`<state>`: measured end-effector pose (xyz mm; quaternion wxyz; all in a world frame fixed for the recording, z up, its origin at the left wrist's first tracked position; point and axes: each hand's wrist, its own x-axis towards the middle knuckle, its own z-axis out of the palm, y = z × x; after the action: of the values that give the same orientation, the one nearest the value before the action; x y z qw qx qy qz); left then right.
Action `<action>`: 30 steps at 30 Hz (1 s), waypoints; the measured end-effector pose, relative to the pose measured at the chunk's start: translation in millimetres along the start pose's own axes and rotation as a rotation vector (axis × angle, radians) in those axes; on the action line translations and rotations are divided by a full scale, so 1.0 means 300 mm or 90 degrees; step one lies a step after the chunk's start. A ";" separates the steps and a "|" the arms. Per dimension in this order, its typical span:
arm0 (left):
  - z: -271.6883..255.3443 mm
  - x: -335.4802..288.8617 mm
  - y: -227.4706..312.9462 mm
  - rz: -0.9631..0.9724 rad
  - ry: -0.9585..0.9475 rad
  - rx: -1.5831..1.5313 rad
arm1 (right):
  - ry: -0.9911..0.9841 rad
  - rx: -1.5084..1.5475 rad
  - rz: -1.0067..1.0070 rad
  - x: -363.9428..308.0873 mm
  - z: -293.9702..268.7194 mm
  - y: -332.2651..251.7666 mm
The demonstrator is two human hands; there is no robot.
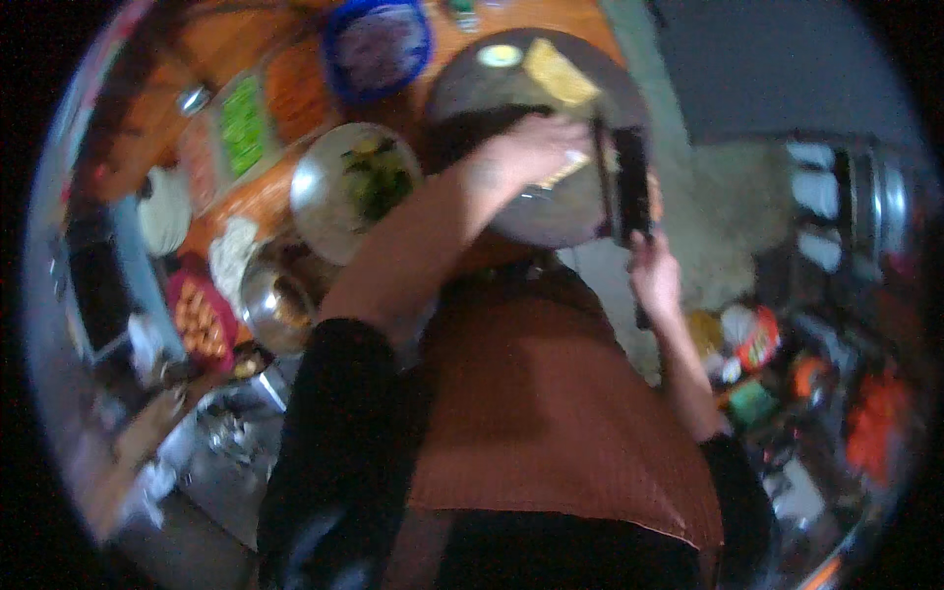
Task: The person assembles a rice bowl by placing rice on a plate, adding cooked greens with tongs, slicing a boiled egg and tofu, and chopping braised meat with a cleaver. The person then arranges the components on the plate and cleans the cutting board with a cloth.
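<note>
A round dark cutting board [551, 221] lies in front of me. My right hand [656, 270] grips the handle of a cleaver [630, 182], whose broad dark blade stands over the board's right side. My left hand [539, 147] reaches across the board, fingers bent down onto a pale yellow strip of food [565, 174] just left of the blade. The fingertips are blurred. Beyond the hand lies a flat yellow slab of food [560, 74], beside a small round dish [500, 56] with something pale inside.
Left of the board stands a steel bowl [313, 197] of leafy greens. Further left are a tray of chopped green food [243, 126], a blue basket [430, 44], a red basket [228, 354] and a metal bowl [258, 313]. Another person's arm [138, 442] shows lower left.
</note>
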<state>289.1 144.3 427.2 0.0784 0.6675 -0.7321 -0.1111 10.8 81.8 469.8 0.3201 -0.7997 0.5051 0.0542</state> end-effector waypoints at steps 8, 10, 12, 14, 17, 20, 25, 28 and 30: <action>0.070 -0.096 0.113 -0.253 0.218 -0.048 | -0.053 0.050 0.044 0.049 -0.016 -0.005; 0.070 -0.179 0.121 -0.383 0.311 -0.265 | -0.051 0.035 -0.010 0.065 -0.005 0.008; 0.047 -0.298 0.100 -0.512 0.329 -0.649 | -0.045 0.009 -0.033 0.084 0.018 0.032; 0.006 -0.444 0.071 -0.482 0.604 -0.863 | -0.036 0.004 -0.051 0.104 0.049 0.059; -0.072 -0.700 -0.064 -0.693 0.605 -0.652 | 0.022 -0.035 -0.080 0.122 0.081 0.096; -0.112 -0.885 -0.231 -0.844 0.464 -0.331 | 0.052 -0.058 -0.107 0.122 0.094 0.108; -0.065 -0.907 -0.350 -0.776 0.395 -0.236 | 0.090 -0.114 -0.155 0.107 0.102 0.087; -0.046 -0.887 -0.365 -0.717 0.406 -0.244 | 0.092 -0.130 -0.110 0.102 0.112 0.074; -0.038 -0.883 -0.374 -0.721 0.404 -0.230 | 0.100 -0.150 -0.108 0.098 0.117 0.067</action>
<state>425.2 397.5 417.2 0.3301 0.9249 -0.1806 -0.0545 16.3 73.2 420.9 0.1871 -0.8731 0.4497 0.0229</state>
